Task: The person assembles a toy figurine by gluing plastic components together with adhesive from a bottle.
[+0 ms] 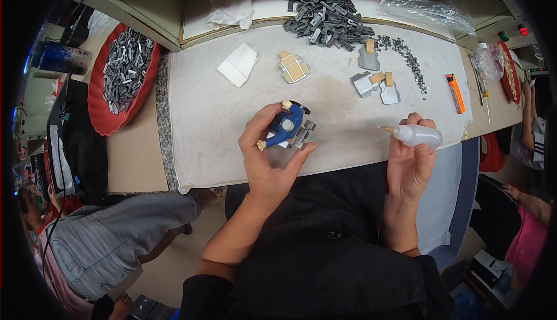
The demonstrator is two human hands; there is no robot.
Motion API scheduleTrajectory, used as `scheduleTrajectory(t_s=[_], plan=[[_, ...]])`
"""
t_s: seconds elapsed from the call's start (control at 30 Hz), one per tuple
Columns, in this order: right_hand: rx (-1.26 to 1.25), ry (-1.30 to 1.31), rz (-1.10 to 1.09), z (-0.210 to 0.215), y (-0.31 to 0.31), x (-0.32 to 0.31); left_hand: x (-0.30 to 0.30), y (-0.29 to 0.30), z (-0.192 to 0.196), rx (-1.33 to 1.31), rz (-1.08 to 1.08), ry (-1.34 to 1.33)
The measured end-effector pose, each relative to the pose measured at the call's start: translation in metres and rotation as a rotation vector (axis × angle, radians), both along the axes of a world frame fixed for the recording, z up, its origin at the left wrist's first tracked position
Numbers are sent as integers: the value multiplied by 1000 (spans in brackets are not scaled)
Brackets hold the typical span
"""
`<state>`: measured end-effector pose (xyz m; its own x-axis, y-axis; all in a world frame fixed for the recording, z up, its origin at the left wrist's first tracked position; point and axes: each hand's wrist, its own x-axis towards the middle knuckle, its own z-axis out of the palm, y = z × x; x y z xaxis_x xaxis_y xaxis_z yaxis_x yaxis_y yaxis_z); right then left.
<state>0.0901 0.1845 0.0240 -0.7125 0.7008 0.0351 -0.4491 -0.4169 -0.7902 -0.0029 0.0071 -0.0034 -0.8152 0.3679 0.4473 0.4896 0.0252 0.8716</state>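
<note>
My left hand point(268, 169) is closed around a small blue-clothed figure point(281, 124) above the middle of the table. The figure has pale hands, a pale round patch on top and a black round part on its far side. A grey, segmented piece point(304, 134) sits at its right side, near my thumb. To the right, my right hand point(409, 166) grips a translucent squeeze bottle point(422, 136), held nearly level. Its thin needle tip point(377, 126) points left toward the figure, with a gap between them.
Grey-and-tan pieces point(295, 67) lie beyond my hands on the white-covered table point(200, 123). Farther back is a heap of dark grey parts point(328, 21). An orange box point(455, 93) lies right; a red dish point(93, 111) of grey parts stands left. Other people sit on both sides.
</note>
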Motion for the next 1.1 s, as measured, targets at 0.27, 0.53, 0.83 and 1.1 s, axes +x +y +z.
scheduleTrajectory(t_s=[0.27,0.53,0.83,1.1], plan=[[237,-32,4,0,-9,-1,-1,5,0,34,-50,97],[258,-122,7,-1,-18,-4,-5,3,3,-47,-143,86],[445,-81,17,-7,-22,-5,-4,2,3,-58,-134,96],[550,-59,10,-11,-19,-3,-4,2,3,-62,-137,98]])
